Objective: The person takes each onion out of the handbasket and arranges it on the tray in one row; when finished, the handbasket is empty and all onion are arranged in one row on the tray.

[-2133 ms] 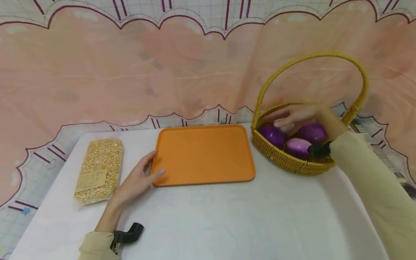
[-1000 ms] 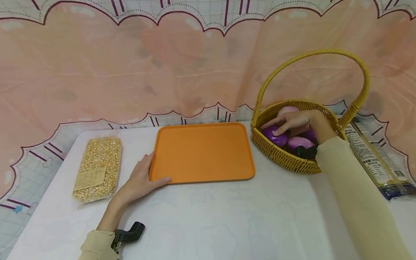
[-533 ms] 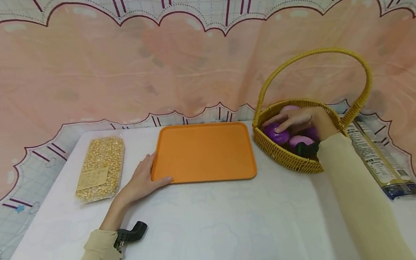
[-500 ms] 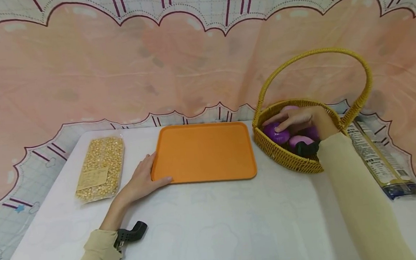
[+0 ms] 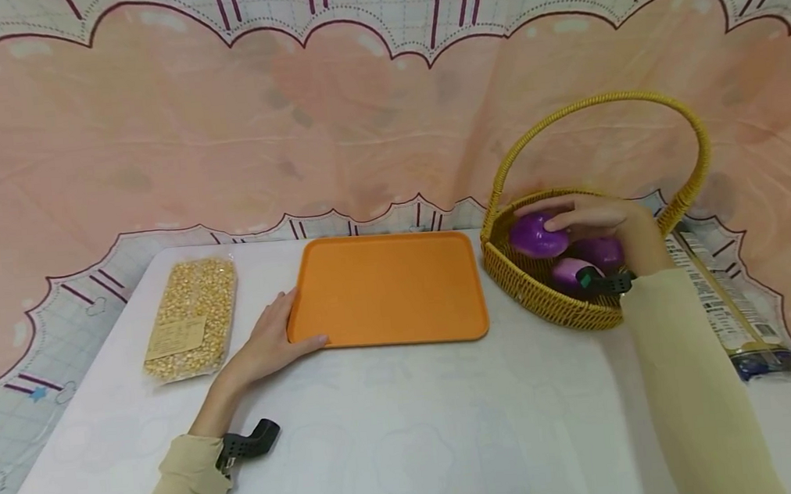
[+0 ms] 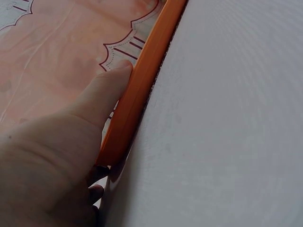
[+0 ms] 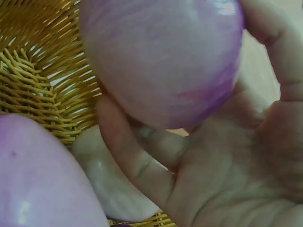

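Note:
My right hand (image 5: 598, 221) holds a purple onion (image 5: 538, 235) inside the wicker basket (image 5: 549, 304). In the right wrist view, its fingers and thumb curl round this onion (image 7: 165, 61), which is lifted clear of the pale purple onion (image 7: 42, 175) at lower left. Below the hand in the head view lie another dark purple onion (image 5: 599, 253) and a lighter one (image 5: 573, 273), partly covered by the wrist strap. My left hand (image 5: 273, 340) grips the near left corner of the orange tray (image 5: 385, 291). In the left wrist view the thumb lies over the tray's rim (image 6: 128, 113).
A clear bag of corn kernels (image 5: 190, 320) lies left of the tray. A printed packet (image 5: 740, 311) is at the right, partly hidden by the right sleeve. The basket's tall handle (image 5: 608, 97) arches over the right hand. A patterned curtain (image 5: 356, 125) hangs behind the white table (image 5: 419, 433).
My right hand reached down into the basket, took hold of the purple onion and has raised it slightly, moving to the right. The left thumb has settled over the tray's near rim.

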Demonstrator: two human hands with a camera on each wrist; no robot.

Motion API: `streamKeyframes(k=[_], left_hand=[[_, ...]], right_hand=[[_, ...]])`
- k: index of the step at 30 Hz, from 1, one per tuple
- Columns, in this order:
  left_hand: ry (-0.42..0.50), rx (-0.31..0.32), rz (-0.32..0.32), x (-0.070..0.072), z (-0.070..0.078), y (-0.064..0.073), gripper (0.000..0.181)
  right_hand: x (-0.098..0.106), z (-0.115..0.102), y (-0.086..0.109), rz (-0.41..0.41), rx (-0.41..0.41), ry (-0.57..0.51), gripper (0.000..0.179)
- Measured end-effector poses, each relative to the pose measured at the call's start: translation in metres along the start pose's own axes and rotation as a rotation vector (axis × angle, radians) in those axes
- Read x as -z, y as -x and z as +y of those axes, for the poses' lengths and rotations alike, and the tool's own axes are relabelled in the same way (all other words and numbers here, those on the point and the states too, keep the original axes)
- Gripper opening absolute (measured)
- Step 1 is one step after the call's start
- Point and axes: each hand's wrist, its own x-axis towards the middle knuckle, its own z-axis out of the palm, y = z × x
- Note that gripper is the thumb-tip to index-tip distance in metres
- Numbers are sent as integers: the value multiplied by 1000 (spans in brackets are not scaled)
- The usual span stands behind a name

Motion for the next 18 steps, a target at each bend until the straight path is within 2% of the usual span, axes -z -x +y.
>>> streamKeyframes(k=[5, 8, 11, 14, 18], left_hand=[[6, -15, 5, 0, 1, 0, 105], [4, -14, 7, 1, 0, 0, 105], [0, -11, 8, 1, -1, -1, 105], [-5, -7, 3, 2, -1, -1, 105], [-5, -7, 0, 3, -1, 1, 106]], right_hand=[[-5, 2, 8, -34, 200, 16, 46], [-11, 1, 10, -83, 329, -6, 45], [-19, -6, 11, -134, 422, -11, 45], [-27, -16, 11, -175, 460, 29, 47], [-41, -28, 10, -213, 463, 58, 49]])
